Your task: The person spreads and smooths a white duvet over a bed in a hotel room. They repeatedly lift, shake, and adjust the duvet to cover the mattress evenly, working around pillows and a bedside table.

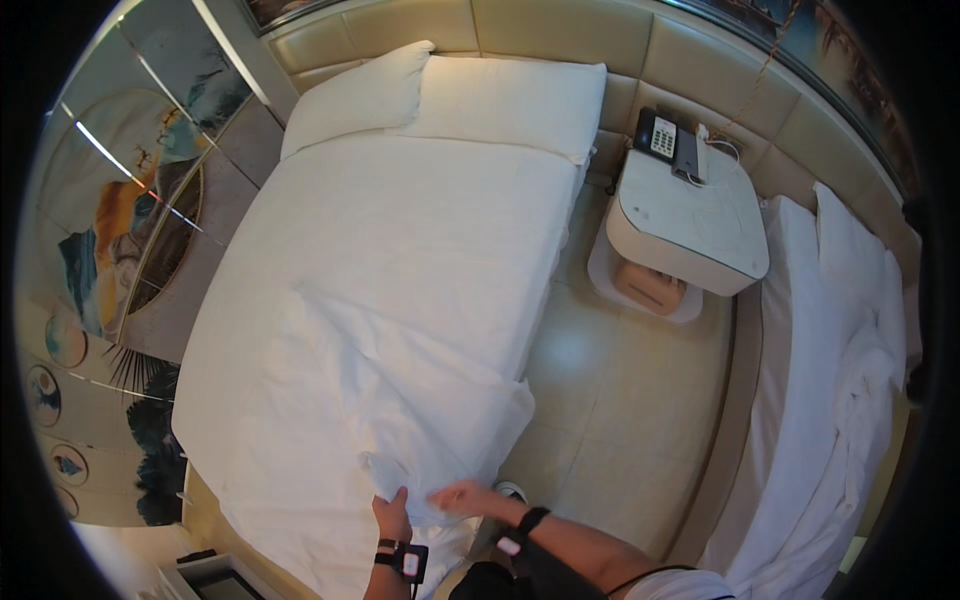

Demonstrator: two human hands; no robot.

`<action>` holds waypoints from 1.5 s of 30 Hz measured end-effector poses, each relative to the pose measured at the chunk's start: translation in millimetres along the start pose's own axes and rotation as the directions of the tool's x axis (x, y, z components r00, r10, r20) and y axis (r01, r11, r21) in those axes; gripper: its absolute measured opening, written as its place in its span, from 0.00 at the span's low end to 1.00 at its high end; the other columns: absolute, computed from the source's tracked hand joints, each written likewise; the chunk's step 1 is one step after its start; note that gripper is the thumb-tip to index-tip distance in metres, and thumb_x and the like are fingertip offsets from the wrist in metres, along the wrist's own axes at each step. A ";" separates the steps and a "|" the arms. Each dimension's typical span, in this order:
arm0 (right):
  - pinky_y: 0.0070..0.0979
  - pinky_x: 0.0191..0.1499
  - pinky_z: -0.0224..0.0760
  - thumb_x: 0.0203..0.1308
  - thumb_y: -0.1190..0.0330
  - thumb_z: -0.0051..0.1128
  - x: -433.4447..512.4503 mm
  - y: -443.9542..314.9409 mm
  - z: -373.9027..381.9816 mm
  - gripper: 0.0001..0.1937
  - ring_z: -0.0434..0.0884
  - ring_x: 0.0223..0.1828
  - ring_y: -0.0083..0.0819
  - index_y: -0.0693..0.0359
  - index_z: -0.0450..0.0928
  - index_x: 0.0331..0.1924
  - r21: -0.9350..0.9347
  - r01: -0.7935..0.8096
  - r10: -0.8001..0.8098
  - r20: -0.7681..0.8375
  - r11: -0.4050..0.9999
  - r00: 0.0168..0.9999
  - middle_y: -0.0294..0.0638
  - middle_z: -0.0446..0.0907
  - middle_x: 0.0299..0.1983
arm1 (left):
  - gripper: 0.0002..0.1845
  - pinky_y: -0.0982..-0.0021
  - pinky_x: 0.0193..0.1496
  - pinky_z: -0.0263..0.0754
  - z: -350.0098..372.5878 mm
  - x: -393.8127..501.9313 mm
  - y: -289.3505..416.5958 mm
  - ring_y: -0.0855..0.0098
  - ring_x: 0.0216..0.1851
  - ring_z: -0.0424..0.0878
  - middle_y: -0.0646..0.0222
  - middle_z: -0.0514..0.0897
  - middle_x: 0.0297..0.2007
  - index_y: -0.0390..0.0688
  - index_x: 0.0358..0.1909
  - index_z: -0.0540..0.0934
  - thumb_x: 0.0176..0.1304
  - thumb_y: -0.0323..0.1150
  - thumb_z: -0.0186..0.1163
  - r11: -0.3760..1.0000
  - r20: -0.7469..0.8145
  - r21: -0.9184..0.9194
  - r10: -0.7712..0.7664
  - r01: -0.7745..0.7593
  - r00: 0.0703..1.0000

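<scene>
A white bed cover (420, 405) lies across the bed in front of me, smooth towards the head and wrinkled in folds at the near right corner. My left hand (391, 514) grips a bunched piece of the cover near the foot of the bed, thumb on top. Just to its right, my right hand (463, 497) is over the cover and blurred, so I cannot tell whether its fingers hold the fabric. Each wrist carries a strapped device. Two white pillows, a left one (360, 101) and a right one (510, 101), rest against the padded headboard (562, 34).
Right of the bed, a white bedside table (690, 217) holds a telephone (658, 136); a tan box (649, 288) sits underneath. Tiled floor (592, 390) runs between this bed and a second bed (795, 420) with rumpled white bedding. A decorated wall panel (142, 225) stands at left.
</scene>
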State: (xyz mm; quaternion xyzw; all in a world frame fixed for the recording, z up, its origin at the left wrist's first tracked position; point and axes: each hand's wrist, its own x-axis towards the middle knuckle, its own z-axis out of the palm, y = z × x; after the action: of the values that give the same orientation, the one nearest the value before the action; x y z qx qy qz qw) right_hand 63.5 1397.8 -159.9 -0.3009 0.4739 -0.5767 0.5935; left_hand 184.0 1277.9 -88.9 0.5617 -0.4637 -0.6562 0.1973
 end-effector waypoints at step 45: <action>0.44 0.41 0.72 0.60 0.66 0.47 -109.4 85.3 -110.0 0.16 0.76 0.42 0.42 0.62 0.67 0.51 0.340 0.164 0.260 -0.890 0.926 0.376 0.45 0.75 0.42 | 0.14 0.67 0.21 0.69 -388.8 -72.7 -315.2 0.67 0.24 0.77 0.62 0.78 0.20 0.38 0.41 0.77 0.51 0.26 0.55 0.617 -0.236 0.529 -0.552 0.582 0.800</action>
State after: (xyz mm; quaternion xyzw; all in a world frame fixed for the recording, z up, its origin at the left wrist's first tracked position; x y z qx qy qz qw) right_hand 10.1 1537.9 -254.1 0.2055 0.6132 -0.7058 0.2890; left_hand 645.5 1339.2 -286.6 0.7272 -0.4335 -0.4977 -0.1883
